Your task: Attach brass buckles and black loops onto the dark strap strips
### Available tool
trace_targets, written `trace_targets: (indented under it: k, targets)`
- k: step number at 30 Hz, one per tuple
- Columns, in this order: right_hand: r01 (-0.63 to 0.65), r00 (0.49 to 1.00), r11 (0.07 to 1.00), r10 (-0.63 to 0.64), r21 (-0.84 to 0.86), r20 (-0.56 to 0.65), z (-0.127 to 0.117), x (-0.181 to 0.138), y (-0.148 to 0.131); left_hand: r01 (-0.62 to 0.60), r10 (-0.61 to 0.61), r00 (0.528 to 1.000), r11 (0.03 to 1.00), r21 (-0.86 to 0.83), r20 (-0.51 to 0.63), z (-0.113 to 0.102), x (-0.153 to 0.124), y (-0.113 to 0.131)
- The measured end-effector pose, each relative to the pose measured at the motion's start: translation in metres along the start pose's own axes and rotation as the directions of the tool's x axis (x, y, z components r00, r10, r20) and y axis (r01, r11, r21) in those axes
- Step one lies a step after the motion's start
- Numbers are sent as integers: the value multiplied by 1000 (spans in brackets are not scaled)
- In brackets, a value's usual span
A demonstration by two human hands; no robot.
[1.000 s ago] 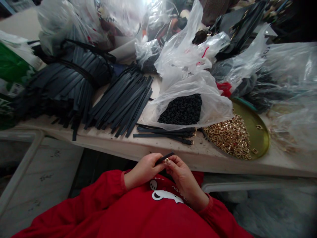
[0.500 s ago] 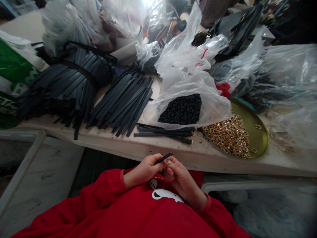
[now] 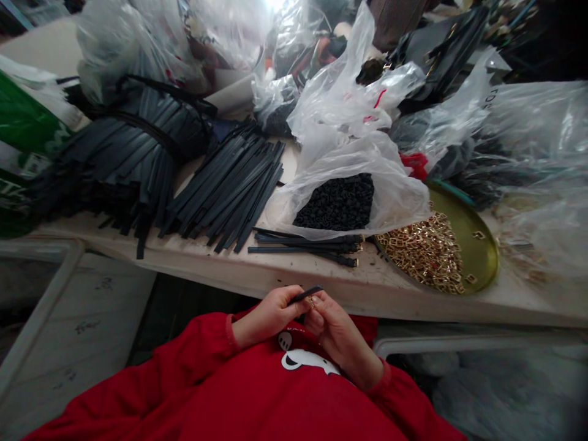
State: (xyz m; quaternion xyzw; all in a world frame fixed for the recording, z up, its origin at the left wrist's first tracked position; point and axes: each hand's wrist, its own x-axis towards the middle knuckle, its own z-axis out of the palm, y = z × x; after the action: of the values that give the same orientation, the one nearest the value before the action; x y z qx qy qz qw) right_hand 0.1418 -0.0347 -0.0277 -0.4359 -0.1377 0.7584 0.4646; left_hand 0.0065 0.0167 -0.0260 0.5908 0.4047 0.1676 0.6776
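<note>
Between thumb and fingers, my left hand (image 3: 276,311) pinches a short dark strap (image 3: 305,294), whose tip points up to the right. Close against it, my right hand (image 3: 331,318) is closed on a small gold buckle (image 3: 311,301), mostly covered by the fingertips. Both hands are in front of my red top, just below the table edge. On the table beyond them lie several black straps with gold buckles (image 3: 307,248). A round gold tray (image 3: 482,260) of loose gold buckles (image 3: 427,251) stands to the right.
An open plastic bag (image 3: 404,199) holds small black loops (image 3: 340,202). Loose black straps (image 3: 229,184) and a tied bundle of them (image 3: 124,153) lie left, near a green bag (image 3: 27,122). Plastic bags crowd the back. White crates (image 3: 73,324) stand below the table (image 3: 220,263).
The strap tip has tilted down slightly and moved a little right. My hands have shifted only very slightly; everything on the table is the same.
</note>
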Motion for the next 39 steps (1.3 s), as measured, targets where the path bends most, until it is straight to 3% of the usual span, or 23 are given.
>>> trace_targets:
  k: [2,5,8,10,12,16,18,20,21,23,26,28,30,32,34,36,39]
  targets:
    - [-29,999,998,28,60,16,1,-1,1,1,-1,1000,1000,-4,-4,0,0,0]
    - [104,993,984,-112,-143,-46,-1,-2,2,-10,10,1000,1000,17,4,1,-1,2]
    - [307,895,778,-432,-548,-112,-6,-2,3,5,-2,999,997,75,-37,3,-2,6]
    - [339,831,638,-548,-692,-99,-7,-1,3,14,-9,998,996,89,-63,4,-2,6]
    - [317,857,682,-504,-659,-109,-8,1,3,4,1,999,996,84,-50,5,-1,4]
    - [100,989,972,-120,-213,-83,-6,5,3,-61,61,998,992,113,-3,3,3,-6]
    - [-21,1000,999,21,-42,-12,-5,5,3,-70,71,997,988,137,-4,2,4,-10]
    - [-44,999,999,44,-26,-2,-5,5,3,-55,55,998,991,126,3,2,5,-10]
    - [-7,1000,997,5,-80,-26,-6,4,4,-44,43,999,994,96,9,3,4,-9]
    - [159,976,941,-195,-298,-97,-8,4,4,0,0,1000,1000,-9,7,5,4,-5]
    - [343,850,667,-520,-661,-83,-14,3,6,122,-121,992,978,-168,20,10,3,1]
    - [358,804,551,-593,-754,-52,-16,3,7,145,-145,989,974,-174,11,12,2,2]
    - [345,828,607,-556,-716,-72,-16,4,7,66,-69,997,995,-79,-28,13,2,-1]
    - [267,920,811,-376,-520,-115,-14,4,5,-40,43,998,998,56,-48,13,2,-5]
    - [120,985,953,-150,-278,-90,-11,4,3,-92,101,994,980,177,-38,13,2,-9]
    - [0,1000,992,-4,-124,-30,-9,4,1,-97,105,994,969,227,-25,11,3,-12]
    - [-29,1000,998,29,-50,3,-8,2,-1,-50,52,998,995,85,-19,8,5,-10]
